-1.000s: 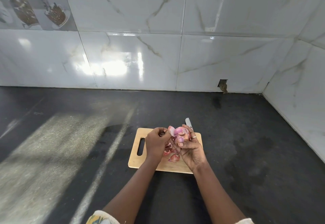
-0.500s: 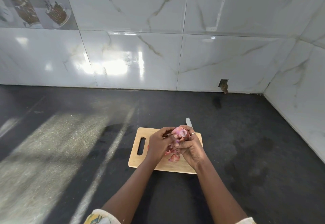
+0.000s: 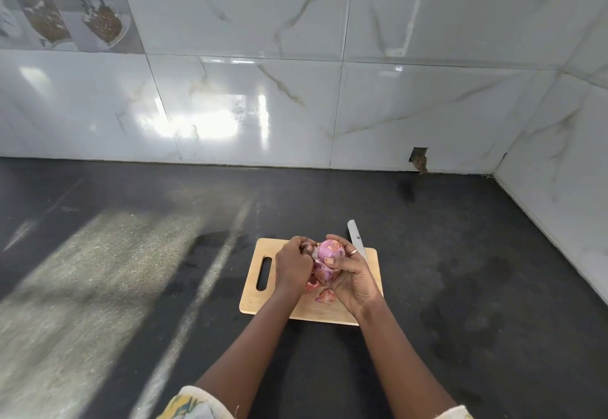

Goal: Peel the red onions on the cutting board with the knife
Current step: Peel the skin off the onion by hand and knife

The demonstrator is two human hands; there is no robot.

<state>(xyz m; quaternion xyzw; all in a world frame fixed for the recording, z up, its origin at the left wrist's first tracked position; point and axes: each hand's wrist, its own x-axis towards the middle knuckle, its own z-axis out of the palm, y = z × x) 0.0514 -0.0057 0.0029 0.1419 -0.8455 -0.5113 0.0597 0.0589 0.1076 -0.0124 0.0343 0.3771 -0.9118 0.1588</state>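
A pale pink, mostly peeled red onion (image 3: 330, 251) is held just above the wooden cutting board (image 3: 254, 300). My right hand (image 3: 352, 274) grips the onion, thumb across its front. My left hand (image 3: 292, 265) pinches a strip of skin (image 3: 311, 247) at the onion's left side. Loose onion skins (image 3: 324, 295) lie on the board under my hands. The knife (image 3: 356, 237) lies at the board's far right corner, its blade pointing away over the counter; its handle is hidden behind my right hand.
The board sits on a dark counter (image 3: 131, 287) with a sunlit patch on the left. White marble-look tiled walls (image 3: 296, 89) close off the back and the right side. A small hole (image 3: 419, 157) shows at the back wall's base.
The onion has been turned in my right hand, so its smooth peeled side now faces up. The flared skin pieces seen earlier have come down, and my left hand stays at the onion's left.
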